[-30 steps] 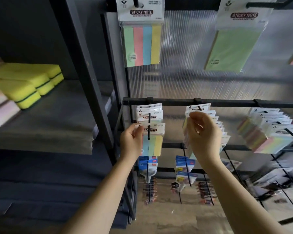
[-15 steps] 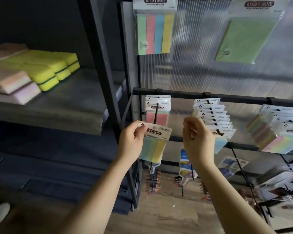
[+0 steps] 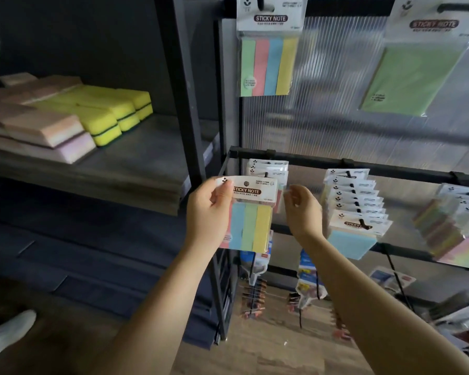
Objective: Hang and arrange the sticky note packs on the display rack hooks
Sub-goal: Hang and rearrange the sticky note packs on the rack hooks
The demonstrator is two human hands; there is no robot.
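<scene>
My left hand (image 3: pixel 209 212) grips a striped sticky note pack (image 3: pixel 251 226) by its white header's left corner, off the hooks and in front of the left hook's packs (image 3: pixel 268 169). My right hand (image 3: pixel 301 209) has curled fingers at the pack's right edge and pinches its clear plastic sleeve. The middle hook carries several packs (image 3: pixel 355 196) fronted by a blue one. More pastel packs (image 3: pixel 455 226) hang on the right hook. On the upper rail hang a striped pack (image 3: pixel 268 58) and a green pack (image 3: pixel 414 74).
A black rack post (image 3: pixel 184 85) stands left of the hooks. Yellow sponges (image 3: pixel 114 109) and pink blocks (image 3: pixel 38 128) lie on the grey shelf (image 3: pixel 136 169) at left. Binder clips and other packets (image 3: pixel 255 301) hang on lower hooks. A white shoe (image 3: pixel 8 334) shows bottom left.
My left hand pulled the striped pack off the left hook and brought it forward. My right hand left the middle hook's packs and moved left to the pack's right edge.
</scene>
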